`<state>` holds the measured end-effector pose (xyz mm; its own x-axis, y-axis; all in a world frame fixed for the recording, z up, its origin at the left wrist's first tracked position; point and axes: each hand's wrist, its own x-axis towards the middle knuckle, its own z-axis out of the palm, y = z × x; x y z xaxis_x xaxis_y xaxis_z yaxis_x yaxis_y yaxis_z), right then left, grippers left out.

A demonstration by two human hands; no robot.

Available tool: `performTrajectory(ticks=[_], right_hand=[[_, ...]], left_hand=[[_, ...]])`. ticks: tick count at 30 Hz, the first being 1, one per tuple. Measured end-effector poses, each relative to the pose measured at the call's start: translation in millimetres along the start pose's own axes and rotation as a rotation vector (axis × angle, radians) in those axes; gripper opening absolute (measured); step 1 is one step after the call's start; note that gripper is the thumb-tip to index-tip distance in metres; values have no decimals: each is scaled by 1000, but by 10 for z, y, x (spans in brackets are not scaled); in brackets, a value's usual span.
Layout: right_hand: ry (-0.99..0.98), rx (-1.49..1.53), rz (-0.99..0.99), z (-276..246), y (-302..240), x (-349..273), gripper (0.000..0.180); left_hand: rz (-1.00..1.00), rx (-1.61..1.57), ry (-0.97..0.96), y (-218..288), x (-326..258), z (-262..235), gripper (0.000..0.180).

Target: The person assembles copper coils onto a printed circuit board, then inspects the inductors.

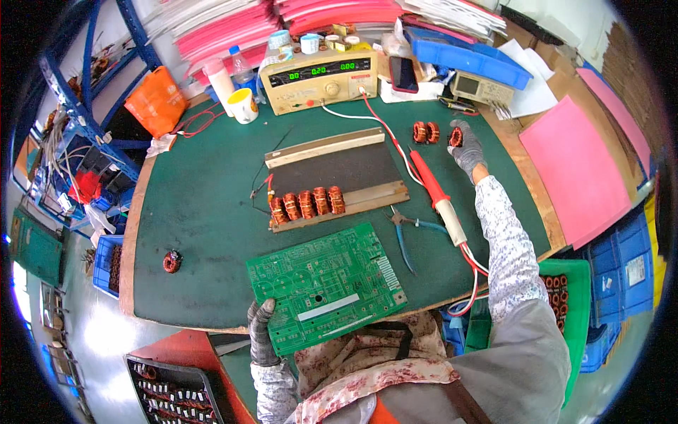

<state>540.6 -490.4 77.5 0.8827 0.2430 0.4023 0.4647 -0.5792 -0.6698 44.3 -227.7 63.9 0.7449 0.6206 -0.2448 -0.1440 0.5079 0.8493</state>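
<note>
A green mat (205, 205) covers the workbench, with blue shelving to the left and stacks of pink sheets (226, 32) along the back wall.

The left hand (261, 332), in a grey glove, grips the near left corner of a green circuit board (326, 284), fingers curled over its edge. The board lies tilted at the front edge of the bench, just beside that hand and close to the person's body.

The right hand (466, 147), also gloved, is stretched far out to the back right of the bench, its fingers closed around a copper coil (455, 136). Two more copper coils (426, 132) sit just left of that hand on the mat.

Between the two hands lies a wooden fixture (332, 173) with a dark panel, and a row of five coils (306, 203) stands along its front rail. A red and white probe (438, 194) lies under the right forearm, its red and white leads running back to a beige meter box (323, 76) behind the fixture. Blue-handled cutters (409, 237) lie just right of the board. A single coil (171, 261) lies well left of the left hand. A white mug (244, 106) stands left of the meter box.
</note>
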Motion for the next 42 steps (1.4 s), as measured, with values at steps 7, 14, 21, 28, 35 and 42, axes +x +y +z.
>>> performTrajectory(ticks=[7, 14, 21, 28, 35, 42], right_hand=[[-204, -237, -4, 408, 396, 458, 65], [135, -645, -343, 444, -229, -119, 75], [-534, -65, -614, 1026, -1743, -1138, 77], [-493, 215, -363, 1092, -1569, -1387, 66], [-670, 903, 351, 102, -1635, -2190, 40], [-518, 628, 214, 225, -1528, -2568, 25]], left_hand=[[-4, -32, 2, 57, -18, 76, 41], [0, -13, -28, 93, -6, 78, 43], [-25, -12, -59, 140, -57, 102, 43], [2, -6, -41, 89, -62, -3, 42], [8, -71, -62, 91, -29, 0, 44], [-23, -66, -80, 106, -42, -21, 44]])
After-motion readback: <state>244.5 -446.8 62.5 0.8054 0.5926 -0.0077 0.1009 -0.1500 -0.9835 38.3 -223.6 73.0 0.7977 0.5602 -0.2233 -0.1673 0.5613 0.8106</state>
